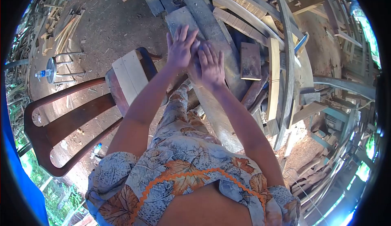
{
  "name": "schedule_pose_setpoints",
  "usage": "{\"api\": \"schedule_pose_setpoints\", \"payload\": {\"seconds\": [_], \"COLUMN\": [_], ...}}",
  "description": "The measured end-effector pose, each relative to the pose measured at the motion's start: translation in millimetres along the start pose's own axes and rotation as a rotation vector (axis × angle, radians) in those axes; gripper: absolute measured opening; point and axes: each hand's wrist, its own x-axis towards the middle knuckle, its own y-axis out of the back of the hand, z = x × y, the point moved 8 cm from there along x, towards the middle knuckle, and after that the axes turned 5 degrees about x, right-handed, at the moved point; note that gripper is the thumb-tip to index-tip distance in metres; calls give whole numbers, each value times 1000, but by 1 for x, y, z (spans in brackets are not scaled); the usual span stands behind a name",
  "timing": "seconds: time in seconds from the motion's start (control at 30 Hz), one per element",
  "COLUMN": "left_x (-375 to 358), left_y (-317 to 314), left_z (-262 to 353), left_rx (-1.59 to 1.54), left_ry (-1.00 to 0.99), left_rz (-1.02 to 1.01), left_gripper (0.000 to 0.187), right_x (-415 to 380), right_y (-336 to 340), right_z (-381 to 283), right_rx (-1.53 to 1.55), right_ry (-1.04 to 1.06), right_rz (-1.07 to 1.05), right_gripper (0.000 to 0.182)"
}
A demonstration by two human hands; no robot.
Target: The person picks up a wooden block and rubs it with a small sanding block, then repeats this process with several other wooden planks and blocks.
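Note:
My left hand is stretched out with its fingers spread, over the worn wooden bench. Close beside it, my right hand has its fingers extended and slightly apart. Both palms face down and away from the camera. The thumbs come near each other between the hands, where a blurred dark patch shows and details are hard to see. No held object shows in either hand. To the right of my right hand, a dark rectangular wooden block lies among the boards.
A dark wooden chair with two pale boards on its seat lies at left. Beyond it is a metal stool with a plastic bottle. Curved timber pieces and a light wood strip crowd the right side.

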Motion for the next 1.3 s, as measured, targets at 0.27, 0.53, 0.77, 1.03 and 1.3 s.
{"api": "schedule_pose_setpoints", "payload": {"seconds": [0.27,0.53,0.77,1.03,1.3], "left_x": [-4,-52,38,2,-58], "left_y": [1,19,-15,-13,12], "left_z": [17,67,30,53,79], "left_rx": [86,-108,-14,47,-152], "left_ry": [-51,-133,-136,-167,-210], "left_rz": [85,90,-3,12,85], "left_gripper": [48,48,48,48,62], "right_x": [-20,-93,-2,-45,-103], "right_y": [18,31,19,37,45], "right_z": [5,2,25,14,3], "right_rx": [9,-56,-77,-48,-62], "right_ry": [2,-48,4,-141,-142], "right_rz": [45,-16,169,148,114], "right_gripper": [49,51,56,58,60]}}
